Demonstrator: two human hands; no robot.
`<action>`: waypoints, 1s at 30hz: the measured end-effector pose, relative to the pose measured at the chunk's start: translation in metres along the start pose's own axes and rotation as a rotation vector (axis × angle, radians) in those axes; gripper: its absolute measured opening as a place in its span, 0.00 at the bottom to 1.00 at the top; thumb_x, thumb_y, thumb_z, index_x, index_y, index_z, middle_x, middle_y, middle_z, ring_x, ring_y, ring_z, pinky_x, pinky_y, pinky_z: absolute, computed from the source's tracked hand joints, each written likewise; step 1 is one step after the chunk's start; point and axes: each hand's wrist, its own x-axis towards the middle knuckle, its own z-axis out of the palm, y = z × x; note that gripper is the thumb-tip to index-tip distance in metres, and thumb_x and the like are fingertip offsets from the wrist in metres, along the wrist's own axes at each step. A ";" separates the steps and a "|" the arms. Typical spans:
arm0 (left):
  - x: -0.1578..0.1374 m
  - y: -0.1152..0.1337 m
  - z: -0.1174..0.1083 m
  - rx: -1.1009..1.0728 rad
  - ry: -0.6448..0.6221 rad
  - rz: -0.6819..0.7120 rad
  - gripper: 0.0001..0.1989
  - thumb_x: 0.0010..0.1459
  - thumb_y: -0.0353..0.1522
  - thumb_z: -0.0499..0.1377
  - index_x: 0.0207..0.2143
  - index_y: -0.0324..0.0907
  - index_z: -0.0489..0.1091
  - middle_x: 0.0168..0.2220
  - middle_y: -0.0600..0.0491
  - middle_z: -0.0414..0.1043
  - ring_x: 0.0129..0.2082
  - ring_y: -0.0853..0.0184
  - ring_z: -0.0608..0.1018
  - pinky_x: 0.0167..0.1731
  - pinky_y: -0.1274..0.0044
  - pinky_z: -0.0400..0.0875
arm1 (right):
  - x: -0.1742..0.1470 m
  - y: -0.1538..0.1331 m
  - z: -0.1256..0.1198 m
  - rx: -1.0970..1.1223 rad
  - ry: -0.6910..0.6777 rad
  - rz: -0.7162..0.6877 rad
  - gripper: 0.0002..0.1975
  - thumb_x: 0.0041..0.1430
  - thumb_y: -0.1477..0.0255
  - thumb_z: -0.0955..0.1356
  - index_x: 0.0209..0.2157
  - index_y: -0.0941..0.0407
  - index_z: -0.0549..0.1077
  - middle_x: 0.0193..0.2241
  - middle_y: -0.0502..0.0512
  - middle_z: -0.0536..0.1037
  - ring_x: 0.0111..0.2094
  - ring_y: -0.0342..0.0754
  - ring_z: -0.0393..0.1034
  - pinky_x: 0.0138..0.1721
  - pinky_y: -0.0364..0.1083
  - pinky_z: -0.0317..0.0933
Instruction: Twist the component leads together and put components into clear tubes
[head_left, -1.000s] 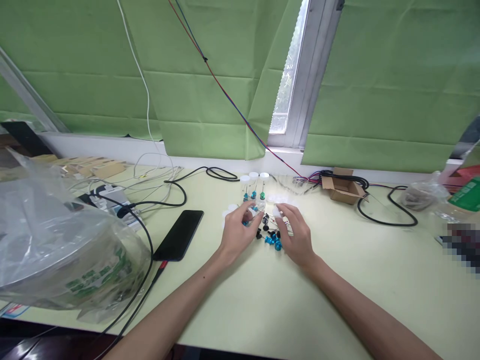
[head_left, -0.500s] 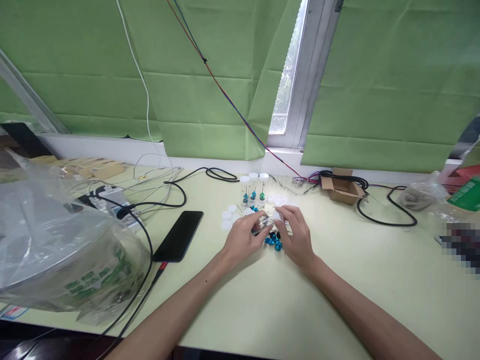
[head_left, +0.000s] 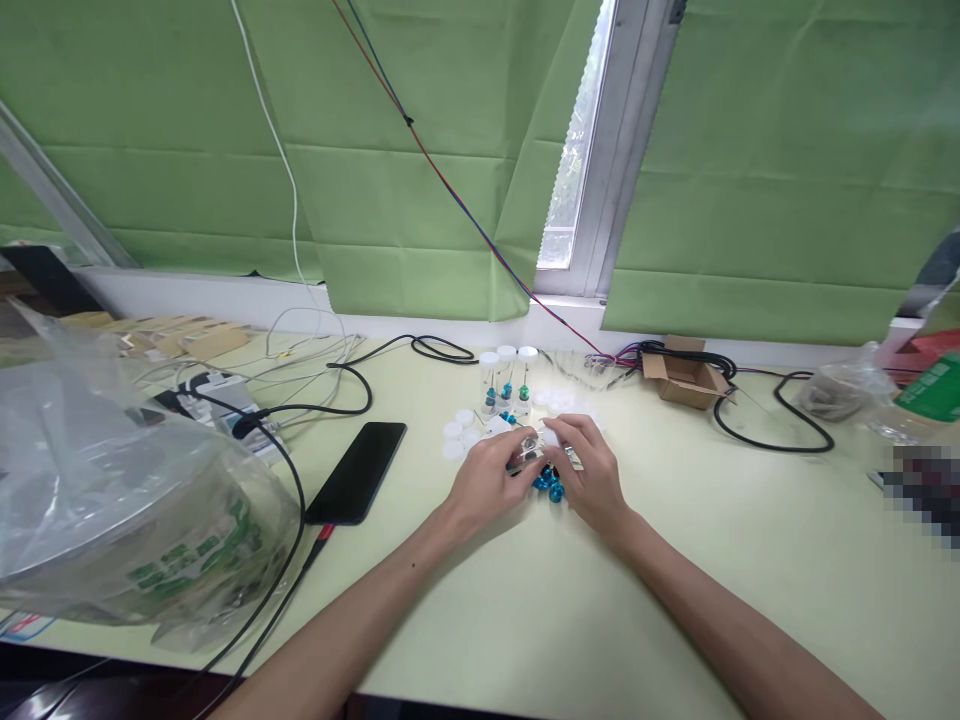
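My left hand point(head_left: 491, 470) is closed around a small clear bottle point(head_left: 529, 446) that lies on its side, partly hidden by the fingers. My right hand point(head_left: 596, 465) pinches a white cap point(head_left: 551, 437) at the bottle's mouth end; I cannot tell how far the cap is on. Below the fingers lie several shiny blue beads point(head_left: 551, 486). Behind my hands stand three clear capped bottles point(head_left: 506, 380) with blue or green pieces on thin stems inside. Several loose white caps point(head_left: 454, 440) lie left of my left hand.
A black phone point(head_left: 358, 472) lies left of my arms, near a large plastic-wrapped bundle point(head_left: 142, 510). Black cables point(head_left: 360, 375) run along the table's back. An open cardboard box point(head_left: 688, 380) stands at the back right, by a looped black cable point(head_left: 814, 440).
The white cap and my right fingers have shifted slightly left and down, closer to the bottle in my left hand. The bottle is turned a little. Everything else stays put.
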 end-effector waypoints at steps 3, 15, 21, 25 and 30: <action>0.000 0.002 0.000 -0.005 -0.020 -0.001 0.14 0.62 0.39 0.55 0.46 0.41 0.71 0.27 0.56 0.69 0.25 0.70 0.67 0.29 0.78 0.63 | 0.000 0.002 -0.001 0.012 -0.024 0.012 0.10 0.67 0.73 0.63 0.49 0.54 0.70 0.38 0.57 0.70 0.33 0.46 0.67 0.34 0.46 0.67; -0.004 0.008 0.001 0.026 -0.108 0.020 0.11 0.62 0.37 0.55 0.43 0.43 0.71 0.27 0.56 0.69 0.26 0.69 0.67 0.29 0.78 0.62 | 0.000 0.008 -0.007 -0.023 -0.107 -0.008 0.07 0.68 0.71 0.63 0.34 0.55 0.68 0.26 0.49 0.63 0.24 0.42 0.56 0.26 0.43 0.55; -0.005 0.012 0.002 0.009 -0.149 0.028 0.09 0.60 0.34 0.56 0.43 0.44 0.70 0.28 0.56 0.70 0.26 0.69 0.67 0.29 0.78 0.62 | -0.004 0.006 -0.001 -0.120 -0.089 -0.026 0.13 0.68 0.77 0.59 0.27 0.55 0.63 0.23 0.49 0.60 0.23 0.43 0.55 0.25 0.43 0.51; -0.007 0.014 0.003 0.019 -0.152 0.019 0.10 0.60 0.34 0.55 0.43 0.44 0.71 0.29 0.55 0.70 0.26 0.68 0.67 0.29 0.77 0.63 | -0.006 0.007 -0.001 -0.162 -0.073 -0.073 0.15 0.68 0.78 0.57 0.25 0.54 0.59 0.22 0.48 0.59 0.22 0.43 0.54 0.25 0.44 0.50; -0.009 0.017 0.004 -0.001 -0.153 0.028 0.07 0.59 0.32 0.54 0.39 0.43 0.70 0.29 0.55 0.69 0.26 0.69 0.67 0.28 0.77 0.61 | -0.005 0.005 -0.003 -0.188 -0.104 -0.112 0.15 0.67 0.77 0.57 0.26 0.54 0.61 0.21 0.49 0.63 0.21 0.44 0.57 0.25 0.44 0.51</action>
